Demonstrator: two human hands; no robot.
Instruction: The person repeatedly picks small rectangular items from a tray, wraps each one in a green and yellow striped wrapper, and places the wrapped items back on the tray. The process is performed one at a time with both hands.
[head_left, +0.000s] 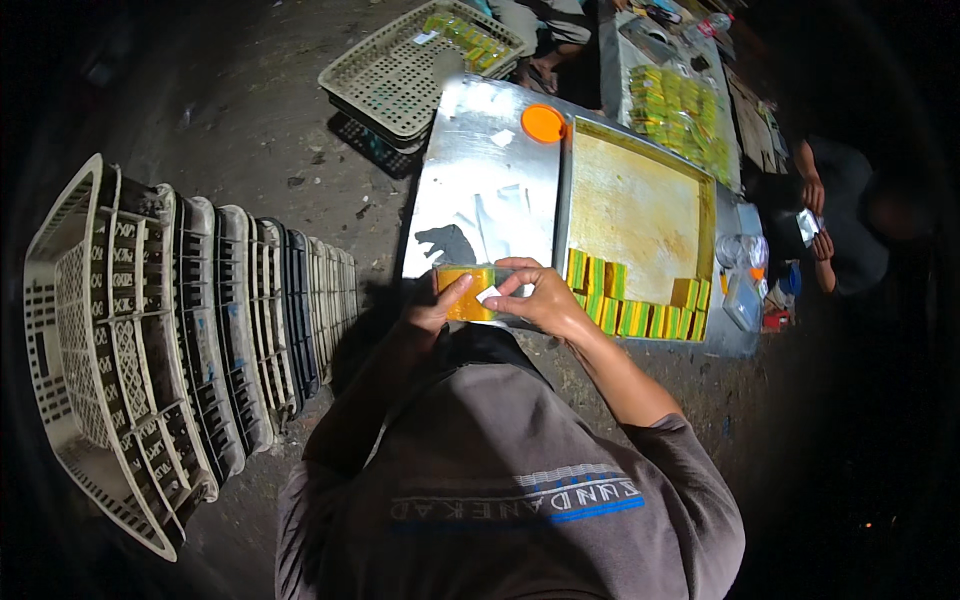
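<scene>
My left hand grips a yellow and green block of cake in clear plastic, its thumb lying across the front. From the other side my right hand pinches a small white label at the block's green edge. Whether the label is stuck down cannot be seen. Beneath and beyond the hands is a metal table with clear plastic sheets on it. To the right, a shallow metal tray holds rows of unwrapped yellow-green cake blocks along its near side.
A tall stack of plastic crates stands at left. More crates sit beyond the table, near another person's legs. An orange lid lies by the tray. Wrapped cakes cover a farther table. Another person's hands hold something shiny at right.
</scene>
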